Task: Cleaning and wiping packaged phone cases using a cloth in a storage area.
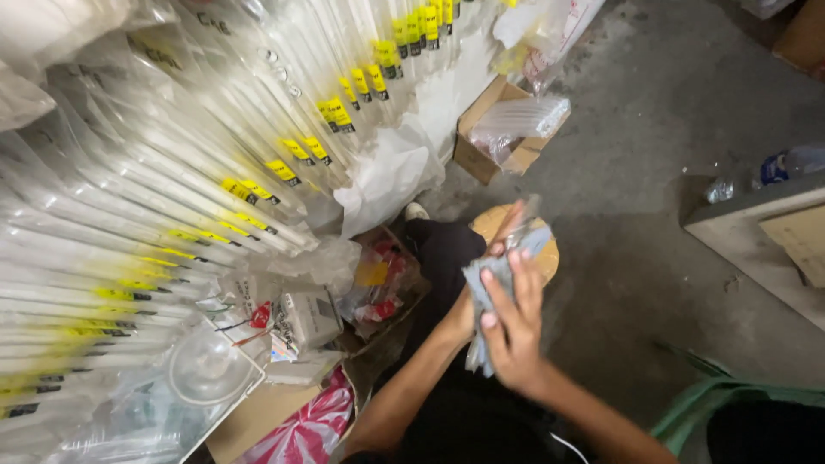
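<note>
Two hands: both meet over a grey bundle (490, 288) held above the lap, in the lower middle of the view.
Bundle: soft, flat, grey, crumpled at its edges, like folded plastic or cloth; a clear strip sticks up from its top.
Right hand (516, 331): lies over the front of the bundle, fingers spread and curled onto it, gripping it.
Left hand (494, 258): mostly hidden behind the bundle; its fingers show at the upper edge, pinching the bundle there.
Tubes (198, 189): many long white tubes in clear glossy sleeves with yellow labels, fanned out across the left half.
Round disc (516, 236): tan, flat, cardboard-like, on the floor just behind the hands.
Open carton (481, 150): brown cardboard, holds a clear crinkled bag, stands farther back.
Clutter at left: small white boxes (305, 322), a clear round dome (206, 365), red-and-white wrappers (305, 434).
Floor (670, 112): grey, rough concrete, dusty.
Ledge (756, 219): pale slab at right with a clear plastic bottle (773, 169) lying on it.
Green cloth (730, 399): at the lower right, beside the right forearm.
</note>
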